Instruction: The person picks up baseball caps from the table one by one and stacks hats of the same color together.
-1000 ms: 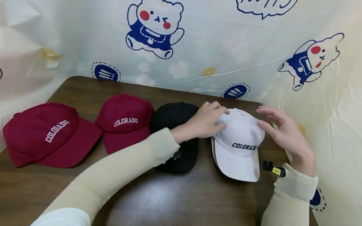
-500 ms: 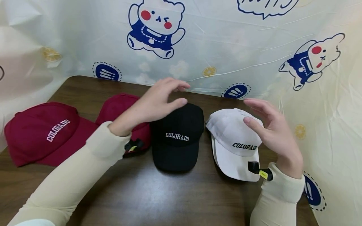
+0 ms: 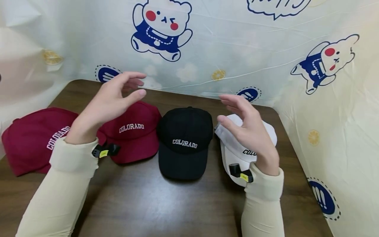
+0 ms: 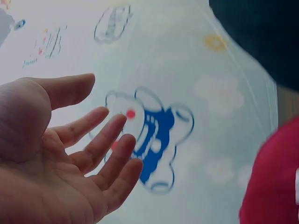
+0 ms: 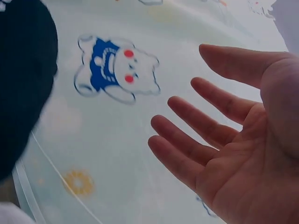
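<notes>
Four kinds of placement aside, caps stand in a row on the brown table [image 3: 142, 200]. A dark red cap [image 3: 32, 138] lies at the far left, partly behind my left arm. Beside it sits a second dark red cap [image 3: 133, 141], then a black cap [image 3: 186, 141] in the middle. At the right is a white cap [image 3: 231, 148], with what looks like another white brim under it. My left hand [image 3: 109, 98] hovers over the red caps, holding nothing. Over the white cap hangs my right hand [image 3: 248, 125], fingers spread and free, covering part of its lettering.
A pale sheet [image 3: 207, 49] printed with cartoon bears hangs behind the table and along its right side. Each sleeve cuff carries a small black camera, one at the left wrist [image 3: 105, 151] and one at the right wrist [image 3: 241, 172].
My left hand has left the white cap and moved left across the black cap to above the red caps. My right hand has shifted left over the white cap.
</notes>
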Demonstrator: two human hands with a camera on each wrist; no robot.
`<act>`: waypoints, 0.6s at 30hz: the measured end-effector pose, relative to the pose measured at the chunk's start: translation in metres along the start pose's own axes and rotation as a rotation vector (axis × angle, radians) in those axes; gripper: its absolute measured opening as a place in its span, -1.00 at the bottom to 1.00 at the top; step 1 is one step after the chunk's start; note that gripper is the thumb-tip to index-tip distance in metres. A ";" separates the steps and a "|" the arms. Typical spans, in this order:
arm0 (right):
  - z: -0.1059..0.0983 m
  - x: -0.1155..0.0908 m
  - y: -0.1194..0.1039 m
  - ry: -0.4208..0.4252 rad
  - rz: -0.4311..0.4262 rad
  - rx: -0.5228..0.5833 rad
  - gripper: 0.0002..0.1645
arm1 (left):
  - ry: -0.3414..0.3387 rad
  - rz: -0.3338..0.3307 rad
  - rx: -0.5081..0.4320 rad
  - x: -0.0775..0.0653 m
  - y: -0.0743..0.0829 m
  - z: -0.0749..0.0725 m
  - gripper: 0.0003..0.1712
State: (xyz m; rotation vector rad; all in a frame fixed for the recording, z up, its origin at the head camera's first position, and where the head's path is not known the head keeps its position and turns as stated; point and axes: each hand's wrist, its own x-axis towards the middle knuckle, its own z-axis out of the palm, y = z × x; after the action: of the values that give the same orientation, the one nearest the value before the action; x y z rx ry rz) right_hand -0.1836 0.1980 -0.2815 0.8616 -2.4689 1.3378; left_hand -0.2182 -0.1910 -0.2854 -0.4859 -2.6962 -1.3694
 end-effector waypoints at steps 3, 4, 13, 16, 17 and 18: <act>0.017 0.009 -0.004 -0.027 0.006 0.002 -0.33 | 0.018 -0.036 0.024 -0.003 -0.012 -0.010 -0.36; 0.022 0.011 -0.005 -0.037 0.009 -0.002 -0.32 | 0.022 -0.045 0.031 -0.004 -0.015 -0.014 -0.36; 0.069 0.032 -0.012 -0.073 0.009 0.035 -0.29 | -0.003 -0.114 0.066 -0.006 -0.037 -0.035 -0.33; 0.089 0.040 -0.015 -0.082 0.007 0.062 -0.28 | -0.022 -0.142 0.080 -0.006 -0.045 -0.039 -0.30; 0.095 0.042 -0.016 -0.084 0.012 0.066 -0.28 | -0.029 -0.150 0.083 -0.006 -0.048 -0.040 -0.30; 0.102 0.045 -0.018 -0.087 0.018 0.072 -0.28 | -0.039 -0.157 0.087 -0.005 -0.050 -0.040 -0.28</act>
State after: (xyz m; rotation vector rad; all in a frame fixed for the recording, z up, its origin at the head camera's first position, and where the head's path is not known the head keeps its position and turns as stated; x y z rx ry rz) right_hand -0.2001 0.0893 -0.3076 0.9343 -2.5128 1.4328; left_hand -0.2318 -0.2522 -0.3014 -0.3024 -2.8657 -1.2819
